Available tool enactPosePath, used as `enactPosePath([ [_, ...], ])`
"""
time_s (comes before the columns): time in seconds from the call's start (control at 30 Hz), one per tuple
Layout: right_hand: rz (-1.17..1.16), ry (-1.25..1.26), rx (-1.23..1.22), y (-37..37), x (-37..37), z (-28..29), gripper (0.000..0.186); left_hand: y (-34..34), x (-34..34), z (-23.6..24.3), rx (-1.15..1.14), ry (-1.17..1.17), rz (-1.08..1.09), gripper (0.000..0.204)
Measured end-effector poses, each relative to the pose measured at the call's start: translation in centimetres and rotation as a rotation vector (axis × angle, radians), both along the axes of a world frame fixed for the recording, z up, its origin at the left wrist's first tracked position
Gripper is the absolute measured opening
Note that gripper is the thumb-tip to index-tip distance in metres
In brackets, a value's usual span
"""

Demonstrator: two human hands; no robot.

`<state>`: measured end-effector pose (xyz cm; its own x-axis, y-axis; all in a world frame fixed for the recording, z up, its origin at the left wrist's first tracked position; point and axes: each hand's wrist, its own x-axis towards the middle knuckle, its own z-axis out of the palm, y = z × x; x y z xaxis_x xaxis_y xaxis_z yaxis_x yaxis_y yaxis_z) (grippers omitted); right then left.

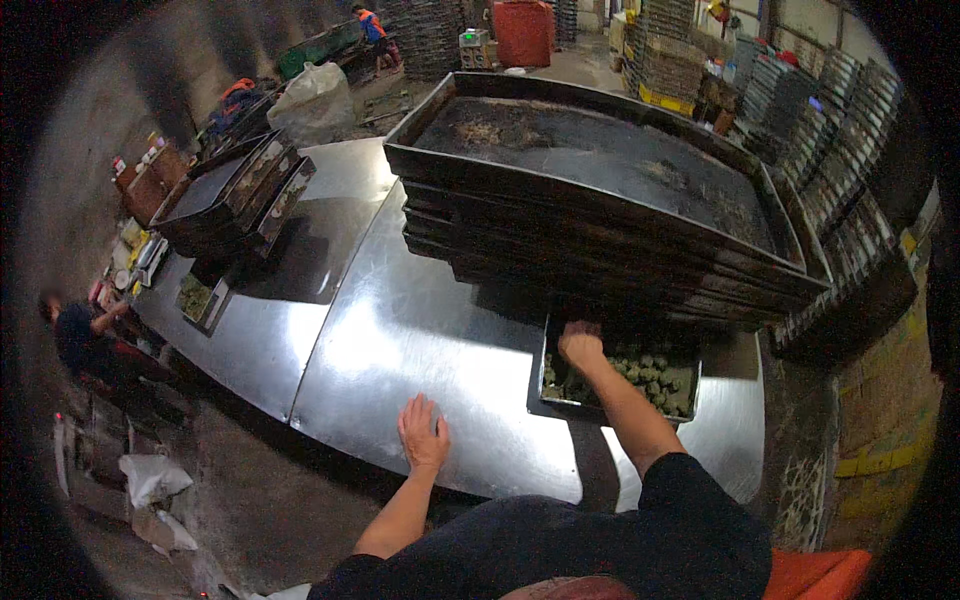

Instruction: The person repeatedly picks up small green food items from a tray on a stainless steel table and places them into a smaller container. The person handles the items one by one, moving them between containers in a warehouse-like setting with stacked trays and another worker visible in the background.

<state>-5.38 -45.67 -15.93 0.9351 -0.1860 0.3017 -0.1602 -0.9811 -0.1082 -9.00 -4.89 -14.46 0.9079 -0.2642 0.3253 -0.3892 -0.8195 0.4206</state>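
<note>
The right hand [580, 342], its grip too unclear to tell, is held over small, round greenish lumps [651, 376], probably light, soft and best taken by their sides, inside a black rectangular metal tray [686, 377] on the shiny silver counter [460, 375], with the left hand [423, 432] spread.

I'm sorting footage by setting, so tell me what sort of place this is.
Probably a production workshop: it has a stack of dark trays, a long metal worktable, and small greenish lumps lying in another tray.
</note>
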Motion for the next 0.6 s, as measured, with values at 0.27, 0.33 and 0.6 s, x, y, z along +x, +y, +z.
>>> enactPosePath([
  [0.27,-0.09,0.419,0.323,4.0,-2.1,9.8,0.07,0.4,-0.3,0.0,-0.009,-0.061,-0.007,0.041],
  [0.33,-0.114,0.486,0.385,3.6,-1.7,10.6,0.076,0.3,-0.3,0.2,-0.017,-0.057,-0.008,0.041],
  [0.6,-0.101,0.485,0.446,3.2,-1.3,9.5,0.081,0.4,-0.3,0.0,0.025,-0.041,-0.001,0.04],
])
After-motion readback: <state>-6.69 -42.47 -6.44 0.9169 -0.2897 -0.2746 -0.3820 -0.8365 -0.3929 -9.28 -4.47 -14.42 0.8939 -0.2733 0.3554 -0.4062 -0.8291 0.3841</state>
